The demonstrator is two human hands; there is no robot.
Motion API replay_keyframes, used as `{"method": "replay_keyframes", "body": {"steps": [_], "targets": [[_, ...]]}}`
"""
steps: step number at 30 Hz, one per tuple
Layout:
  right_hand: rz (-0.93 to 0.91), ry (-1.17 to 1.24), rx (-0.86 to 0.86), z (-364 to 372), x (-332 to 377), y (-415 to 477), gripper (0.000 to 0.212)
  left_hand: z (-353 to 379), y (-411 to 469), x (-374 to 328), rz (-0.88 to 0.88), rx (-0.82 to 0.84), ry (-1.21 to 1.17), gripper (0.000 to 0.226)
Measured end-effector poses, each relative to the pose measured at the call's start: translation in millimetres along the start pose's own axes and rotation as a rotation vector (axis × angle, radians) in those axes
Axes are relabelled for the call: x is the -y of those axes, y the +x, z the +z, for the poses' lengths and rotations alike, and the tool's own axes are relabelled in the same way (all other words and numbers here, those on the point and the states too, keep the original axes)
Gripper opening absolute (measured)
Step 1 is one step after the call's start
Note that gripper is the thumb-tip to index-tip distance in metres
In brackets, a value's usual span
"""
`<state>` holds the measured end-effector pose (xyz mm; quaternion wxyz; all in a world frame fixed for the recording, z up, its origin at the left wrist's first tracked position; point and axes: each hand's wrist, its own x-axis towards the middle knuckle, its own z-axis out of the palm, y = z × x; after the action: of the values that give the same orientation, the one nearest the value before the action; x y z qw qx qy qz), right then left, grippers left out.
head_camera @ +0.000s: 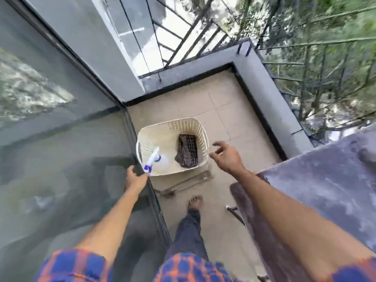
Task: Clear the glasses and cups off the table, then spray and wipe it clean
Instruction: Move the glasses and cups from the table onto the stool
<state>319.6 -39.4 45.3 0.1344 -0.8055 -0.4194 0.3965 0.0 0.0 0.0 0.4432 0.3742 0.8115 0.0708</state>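
Observation:
A cream plastic basket point(195, 127) stands on the balcony floor ahead of me. Inside it lie a clear spray bottle with a white and blue trigger head point(153, 158) at the left and a dark checked cloth point(187, 151) at the right. My left hand point(135, 178) is at the basket's near left corner, fingertips close to the sprayer head; I cannot tell if they touch it. My right hand point(225, 155) hovers just right of the basket, fingers spread, holding nothing. The grey stone table point(325, 190) fills the right side, with no glasses or cups visible on it.
A glass sliding door point(61, 139) runs along the left. A low grey parapet point(270, 98) with black metal railing point(183, 41) closes the balcony ahead and to the right. A dark chair or bench point(244, 200) sits beside the table. My bare foot point(195, 202) is on the beige tiles.

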Motion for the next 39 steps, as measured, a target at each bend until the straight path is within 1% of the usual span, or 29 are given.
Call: {"method": "replay_keyframes", "body": {"steps": [1,3,5,7,10,15,19,23,26,29,32,37,39], "targets": [[0.029,0.004,0.038,7.0,6.3,15.0,0.051,0.3,11.7,1.2,-0.011,0.024,-0.034,0.073],[0.060,-0.013,0.071,18.3,14.9,36.3,0.063,2.9,26.4,1.9,-0.050,0.127,-0.107,0.059],[0.083,-0.019,0.092,30.2,18.7,51.7,0.060,7.2,33.9,-2.0,-0.088,0.229,-0.197,0.039],[0.102,-0.016,0.068,45.3,18.8,65.3,0.048,10.1,44.0,-6.5,-0.061,0.246,-0.261,0.029],[0.127,-0.017,-0.050,57.2,14.3,74.1,0.034,10.3,51.9,-8.1,-0.019,0.233,-0.299,0.032],[0.071,-0.004,-0.162,51.6,19.9,64.4,0.029,0.3,52.5,-12.3,0.004,0.196,-0.317,0.047],[0.016,0.063,-0.243,22.5,36.6,42.9,0.024,-21.8,28.7,-40.4,0.068,0.186,-0.330,0.043],[-0.028,0.154,-0.362,-27.4,46.4,5.2,0.023,-48.8,-6.0,-85.5,0.212,0.237,-0.280,0.044],[-0.066,0.199,-0.446,-65.8,40.2,-31.4,0.022,-57.7,-45.3,-125.6,0.305,0.287,-0.257,0.046],[-0.040,0.246,-0.534,-100.2,17.8,-73.6,0.025,-51.9,-79.6,-160.4,0.401,0.400,-0.228,0.054],[0.023,0.327,-0.645,-120.3,-21.6,-125.1,0.020,-31.3,-117.8,-186.9,0.542,0.512,-0.094,0.060],[0.219,0.436,-0.816,-120.9,-92.4,-231.6,0.012,28.1,-191.0,-210.2,0.695,0.695,0.139,0.037],[0.309,0.469,-0.861,-111.8,-116.4,-269.4,0.014,53.0,-214.9,-211.2,0.703,0.749,0.218,0.028]]}}
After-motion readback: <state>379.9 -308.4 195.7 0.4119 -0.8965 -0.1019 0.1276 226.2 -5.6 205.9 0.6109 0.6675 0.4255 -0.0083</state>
